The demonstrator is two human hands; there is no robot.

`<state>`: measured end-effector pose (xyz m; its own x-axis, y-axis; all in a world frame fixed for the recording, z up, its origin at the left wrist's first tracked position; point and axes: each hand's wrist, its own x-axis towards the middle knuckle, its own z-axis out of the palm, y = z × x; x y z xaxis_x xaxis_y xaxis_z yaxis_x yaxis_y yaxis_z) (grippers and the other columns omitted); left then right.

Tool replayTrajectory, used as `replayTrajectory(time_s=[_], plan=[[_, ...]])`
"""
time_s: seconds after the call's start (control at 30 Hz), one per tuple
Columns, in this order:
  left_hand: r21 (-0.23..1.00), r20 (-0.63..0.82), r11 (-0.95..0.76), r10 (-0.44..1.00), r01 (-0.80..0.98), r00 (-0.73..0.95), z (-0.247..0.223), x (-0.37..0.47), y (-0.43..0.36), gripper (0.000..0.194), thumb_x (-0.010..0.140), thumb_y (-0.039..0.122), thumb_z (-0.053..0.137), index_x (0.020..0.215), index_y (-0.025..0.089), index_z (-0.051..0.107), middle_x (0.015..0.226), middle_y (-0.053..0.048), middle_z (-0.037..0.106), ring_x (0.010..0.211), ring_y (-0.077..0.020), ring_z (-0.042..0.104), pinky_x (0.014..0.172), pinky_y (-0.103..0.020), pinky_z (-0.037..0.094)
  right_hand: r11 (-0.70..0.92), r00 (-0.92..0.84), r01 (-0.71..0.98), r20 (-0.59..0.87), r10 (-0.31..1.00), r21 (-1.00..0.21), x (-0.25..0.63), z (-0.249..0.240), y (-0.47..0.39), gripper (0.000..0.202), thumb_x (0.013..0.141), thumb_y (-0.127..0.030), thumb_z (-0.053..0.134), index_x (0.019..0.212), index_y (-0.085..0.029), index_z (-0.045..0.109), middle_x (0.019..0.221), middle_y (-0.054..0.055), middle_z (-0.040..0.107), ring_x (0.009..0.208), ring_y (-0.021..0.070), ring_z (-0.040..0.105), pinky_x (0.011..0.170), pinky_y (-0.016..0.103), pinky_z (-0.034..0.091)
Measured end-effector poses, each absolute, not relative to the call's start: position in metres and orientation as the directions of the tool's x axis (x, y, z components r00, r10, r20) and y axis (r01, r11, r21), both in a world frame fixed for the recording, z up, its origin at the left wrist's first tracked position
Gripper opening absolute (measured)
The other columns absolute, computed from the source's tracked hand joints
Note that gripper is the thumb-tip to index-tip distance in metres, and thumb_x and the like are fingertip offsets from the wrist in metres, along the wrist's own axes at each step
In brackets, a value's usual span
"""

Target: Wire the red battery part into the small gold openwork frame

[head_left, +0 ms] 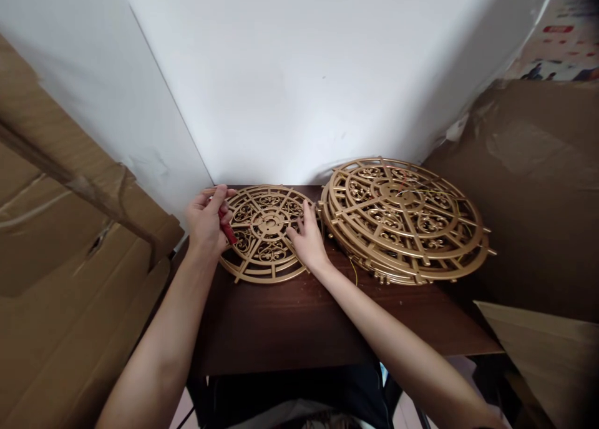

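A round gold openwork panel (270, 223) with scrolls and spokes lies flat on the dark wooden table (281, 329). At its left rim my left hand (206, 223) is closed around a slim red tool (227, 230), whose kind I cannot make out. The fingers hide much of that tool. My right hand (309, 238) rests on the panel's right side, thumb and fingers apart, holding nothing. To the right is a stack of similar gold panels (405, 220), lying slightly unevenly on one another.
Cardboard (60, 279) closes in the left side, and a large carton (533, 204) stands at the right. A white wall (299, 85) rises behind the table. A thin yellow strand (354, 271) hangs between the single panel and the stack. A cardboard flap (543, 348) sits at the lower right.
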<state>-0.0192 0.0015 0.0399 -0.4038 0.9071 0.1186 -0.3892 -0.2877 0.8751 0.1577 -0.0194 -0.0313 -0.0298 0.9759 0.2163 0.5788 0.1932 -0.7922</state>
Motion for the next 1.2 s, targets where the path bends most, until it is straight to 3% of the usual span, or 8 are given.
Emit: replayTrajectory(time_s=[0.1, 0.23, 0.37, 0.5, 0.63, 0.8, 1.03, 1.2], plan=[[0.875, 0.118, -0.289, 0.906, -0.389, -0.407, 0.040, -0.020, 0.001, 0.022, 0.061, 0.020, 0.077, 0.064, 0.015, 0.056, 0.066, -0.002, 0.065, 0.045, -0.0032, 0.040, 0.034, -0.013, 0.020, 0.166, -0.015, 0.622, 0.201, 0.980, -0.765, 0.160, -0.018, -0.026, 0.084, 0.083, -0.005, 0.042, 0.154, -0.015, -0.002, 0.161, 0.018, 0.004, 0.150, 0.0223, 0.005, 0.114, 0.041, 0.033], [0.879, 0.116, -0.278, 0.913, -0.388, -0.390, 0.041, -0.020, 0.001, 0.023, 0.061, 0.021, 0.078, 0.065, 0.014, 0.057, 0.065, -0.003, 0.065, 0.046, -0.0030, 0.041, 0.035, -0.013, 0.021, 0.248, -0.099, 0.647, 0.243, 0.965, -0.721, 0.160, -0.010, -0.032, 0.076, 0.080, 0.002, 0.041, 0.151, -0.010, 0.019, 0.160, 0.020, -0.008, 0.149, 0.0235, 0.011, 0.114, 0.036, 0.033], [0.880, 0.157, -0.276, 0.937, -0.387, -0.311, 0.044, -0.018, -0.002, 0.022, 0.062, 0.022, 0.080, 0.067, 0.013, 0.060, 0.067, -0.004, 0.066, 0.045, -0.0027, 0.040, 0.034, -0.013, 0.019, 0.388, -0.175, 0.635, 0.365, 0.914, -0.668, 0.159, -0.012, -0.035, 0.054, 0.082, 0.002, 0.037, 0.133, -0.013, 0.050, 0.157, 0.014, 0.024, 0.145, 0.0178, 0.025, 0.116, 0.037, 0.030], [0.898, 0.131, -0.141, 0.990, -0.416, -0.052, 0.046, -0.011, -0.008, 0.026, 0.058, 0.026, 0.085, 0.069, 0.012, 0.066, 0.063, -0.004, 0.064, 0.043, -0.0020, 0.036, 0.033, -0.013, 0.017, 0.533, -0.226, 0.602, 0.514, 0.828, -0.594, 0.159, -0.007, -0.037, 0.038, 0.091, -0.008, 0.037, 0.122, -0.016, 0.058, 0.136, 0.010, 0.055, 0.130, 0.0160, 0.046, 0.111, 0.035, 0.036], [0.929, 0.112, -0.051, 0.983, -0.366, 0.147, 0.045, -0.004, -0.016, 0.026, 0.059, 0.028, 0.085, 0.072, 0.012, 0.069, 0.060, -0.005, 0.064, 0.042, -0.0020, 0.034, 0.034, -0.012, 0.019, 0.521, -0.205, 0.697, 0.559, 0.803, -0.493, 0.163, 0.001, -0.039, 0.032, 0.093, -0.014, 0.043, 0.120, -0.018, 0.060, 0.133, 0.009, 0.059, 0.121, 0.0237, 0.050, 0.102, 0.042, 0.041], [0.928, 0.097, -0.010, 0.972, -0.374, 0.213, 0.045, -0.002, -0.018, 0.022, 0.063, 0.025, 0.084, 0.073, 0.012, 0.070, 0.059, -0.004, 0.066, 0.041, -0.0013, 0.034, 0.034, -0.012, 0.021, 0.499, -0.254, 0.800, 0.565, 0.785, -0.334, 0.163, 0.004, -0.044, 0.030, 0.085, -0.007, 0.048, 0.109, -0.017, 0.065, 0.146, 0.015, 0.043, 0.130, 0.0340, 0.039, 0.098, 0.052, 0.039], [0.949, 0.051, 0.042, 0.958, -0.313, 0.284, 0.042, -0.003, -0.019, 0.024, 0.064, 0.027, 0.084, 0.073, 0.012, 0.067, 0.057, -0.002, 0.062, 0.041, -0.0012, 0.035, 0.035, -0.012, 0.021, 0.602, -0.161, 0.391, 0.593, 0.789, -0.696, 0.155, 0.008, -0.048, 0.028, 0.091, -0.019, 0.051, 0.118, -0.019, 0.057, 0.114, 0.009, 0.062, 0.089, 0.0162, 0.060, 0.082, 0.031, 0.050], [0.981, 0.012, 0.054, 0.943, -0.188, 0.334, 0.038, 0.001, -0.020, 0.026, 0.068, 0.031, 0.081, 0.075, 0.012, 0.064, 0.057, 0.000, 0.059, 0.038, -0.0001, 0.031, 0.034, -0.013, 0.020, 0.473, -0.065, 0.109, 0.468, 0.881, -0.874, 0.154, 0.007, -0.042, 0.015, 0.085, -0.029, 0.062, 0.093, -0.017, 0.066, 0.073, 0.000, 0.063, 0.060, 0.0107, 0.052, 0.063, 0.024, 0.046]])
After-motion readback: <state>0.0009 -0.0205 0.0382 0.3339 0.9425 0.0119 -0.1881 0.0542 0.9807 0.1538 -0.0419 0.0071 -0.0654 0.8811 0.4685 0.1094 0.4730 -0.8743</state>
